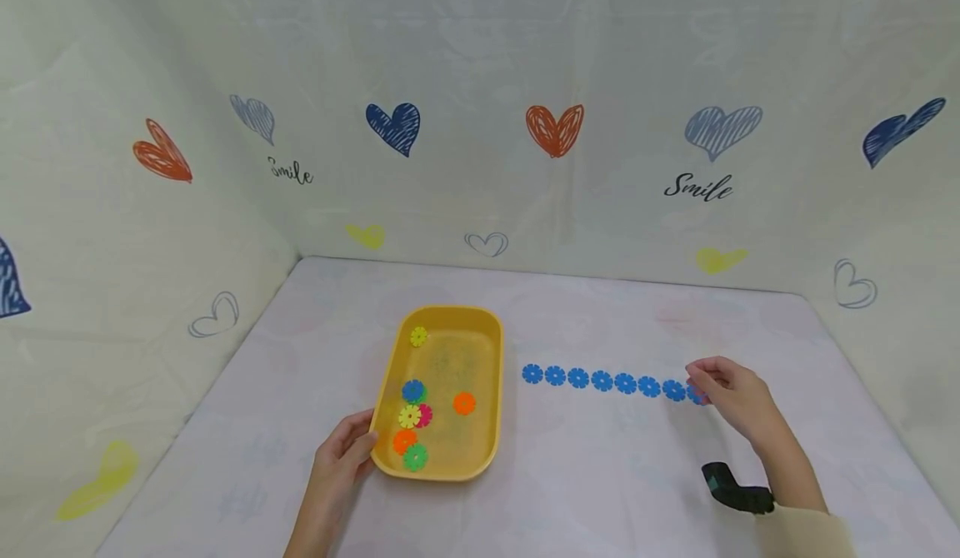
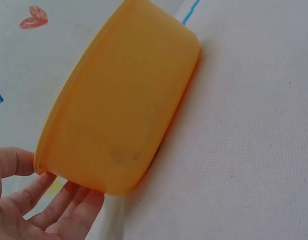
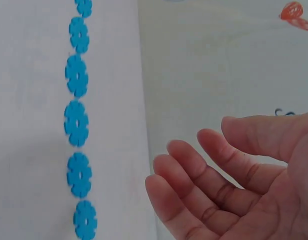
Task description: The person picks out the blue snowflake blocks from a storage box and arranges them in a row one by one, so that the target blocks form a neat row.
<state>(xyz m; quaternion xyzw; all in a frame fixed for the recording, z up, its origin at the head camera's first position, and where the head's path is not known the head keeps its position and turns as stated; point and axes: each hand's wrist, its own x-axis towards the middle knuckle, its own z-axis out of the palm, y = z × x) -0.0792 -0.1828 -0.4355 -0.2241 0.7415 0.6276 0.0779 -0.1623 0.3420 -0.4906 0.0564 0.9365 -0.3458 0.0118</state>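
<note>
A yellow tray (image 1: 480,458) stands on the table left of centre. My left hand (image 1: 343,450) holds its near left corner; in the left wrist view the thumb is at the rim and the fingers (image 2: 84,212) are against the outer wall. Right of the tray runs a row of several blue notched flower-shaped discs (image 1: 602,381). Over the right end of that row is my right hand (image 1: 731,391), partly covering the last disc (image 1: 697,393). The right wrist view shows its fingers (image 3: 184,170) loosely bent, apart from the thumb, with nothing between them.
Loose flower discs lie in the tray: a yellow one (image 1: 418,337) at the far end, an orange one (image 1: 464,404) on the right, and several others, including a blue disc (image 1: 412,390) and a green one (image 1: 416,457). A heart-printed curtain (image 1: 480,183) stands behind the table (image 1: 600,491).
</note>
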